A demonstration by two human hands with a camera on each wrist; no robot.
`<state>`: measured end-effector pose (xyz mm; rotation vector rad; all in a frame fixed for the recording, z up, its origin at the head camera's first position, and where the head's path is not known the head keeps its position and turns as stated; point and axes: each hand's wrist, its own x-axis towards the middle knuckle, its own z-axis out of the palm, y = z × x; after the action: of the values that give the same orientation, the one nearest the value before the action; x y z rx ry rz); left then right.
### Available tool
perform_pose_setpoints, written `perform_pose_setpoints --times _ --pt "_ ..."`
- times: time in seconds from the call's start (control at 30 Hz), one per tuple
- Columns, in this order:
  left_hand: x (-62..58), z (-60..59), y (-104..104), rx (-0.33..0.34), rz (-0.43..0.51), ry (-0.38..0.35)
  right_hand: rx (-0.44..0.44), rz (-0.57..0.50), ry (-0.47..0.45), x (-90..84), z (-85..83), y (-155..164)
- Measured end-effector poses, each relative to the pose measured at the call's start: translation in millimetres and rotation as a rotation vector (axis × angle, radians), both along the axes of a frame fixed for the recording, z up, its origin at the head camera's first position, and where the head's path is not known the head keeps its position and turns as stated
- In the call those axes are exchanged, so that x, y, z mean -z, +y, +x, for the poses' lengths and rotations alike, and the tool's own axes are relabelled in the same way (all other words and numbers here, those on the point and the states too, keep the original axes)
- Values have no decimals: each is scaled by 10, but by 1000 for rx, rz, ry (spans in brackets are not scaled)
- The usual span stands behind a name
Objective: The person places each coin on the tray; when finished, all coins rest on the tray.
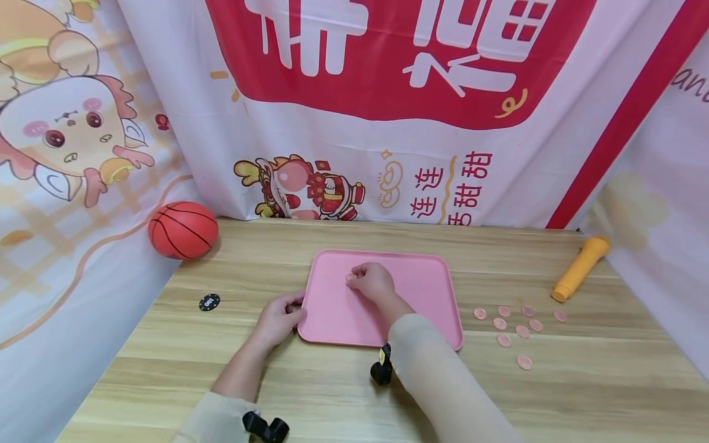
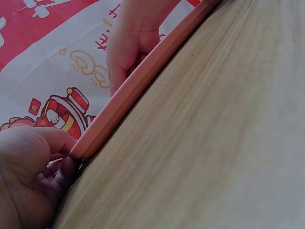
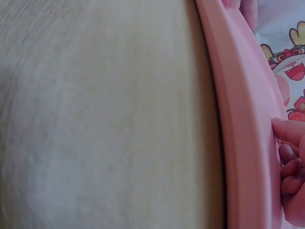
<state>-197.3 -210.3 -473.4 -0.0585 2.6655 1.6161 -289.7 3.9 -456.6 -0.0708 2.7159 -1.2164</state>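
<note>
A pink rectangular tray lies on the wooden table. At its left edge my left hand grips the rim, thumb uppermost; in the left wrist view the left hand has its fingers curled by the tray's corner. Over the tray's inner surface, left of its middle, my right hand pinches a small copper-coloured coin, mostly covered by the fingertips. The right wrist view shows the right hand with curled fingers, its index fingertip close to the tray surface; no coin is discernible there.
Several copper-coloured coins lie scattered right of the tray. Behind them is an orange-yellow flashlight-shaped object. A black poker chip lies at the left, with a red toy basketball behind it. Printed cloth hangs along the table's back edge.
</note>
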Motion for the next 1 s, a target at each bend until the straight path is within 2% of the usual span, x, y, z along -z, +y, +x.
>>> perform_pose_setpoints --times 0.27,0.47,0.57,0.77,1.0 --pt "-6 0 32 -1 12 -6 -4 -49 -11 -1 22 60" --pt "-19 18 37 -4 13 -5 -39 -237 -31 -34 76 184" --pt "-31 29 26 -8 1 -3 -48 -288 -28 -72 117 284" --pt "-51 46 15 -8 -5 -17 -35 -267 15 -161 230 590" --pt "-48 42 24 -1 13 -15 -50 -197 151 -261 378 1068"
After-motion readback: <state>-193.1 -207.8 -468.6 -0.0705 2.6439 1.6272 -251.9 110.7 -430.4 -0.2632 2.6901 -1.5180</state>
